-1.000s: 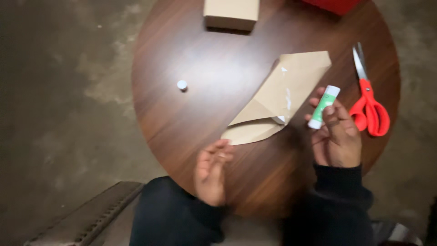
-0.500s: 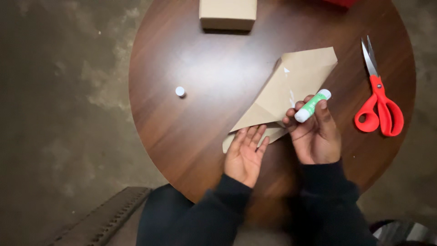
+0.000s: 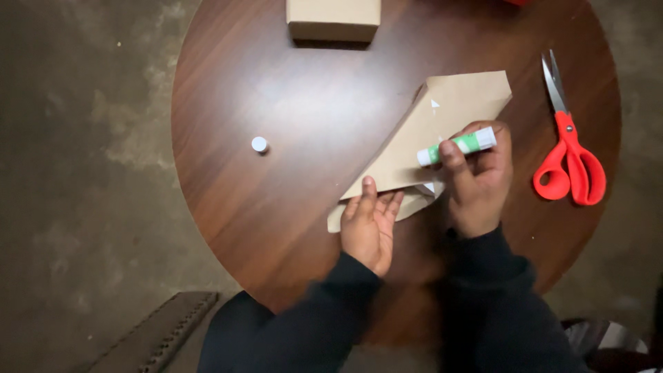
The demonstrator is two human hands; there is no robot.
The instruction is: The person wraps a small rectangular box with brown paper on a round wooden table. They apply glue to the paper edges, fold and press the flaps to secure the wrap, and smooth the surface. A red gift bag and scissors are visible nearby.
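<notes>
A folded sheet of brown paper [image 3: 442,117] lies on the round wooden table [image 3: 290,110]. My left hand [image 3: 369,224] rests flat on the paper's lower left corner, fingers together and pressing down. My right hand [image 3: 476,176] grips a green and white glue stick [image 3: 456,146], held almost level over the paper with its white tip pointing left. The stick's small white cap [image 3: 260,144] sits alone on the table, well to the left of both hands.
Red-handled scissors [image 3: 570,159] lie shut at the table's right side. A brown cardboard box [image 3: 333,19] stands at the far edge. A bit of something red [image 3: 519,2] shows at the top. Grey concrete floor [image 3: 76,138] surrounds the table.
My left hand moved up from the table's near edge and settled on the paper's corner. My right hand swung the glue stick from upright to level and carried it left over the paper.
</notes>
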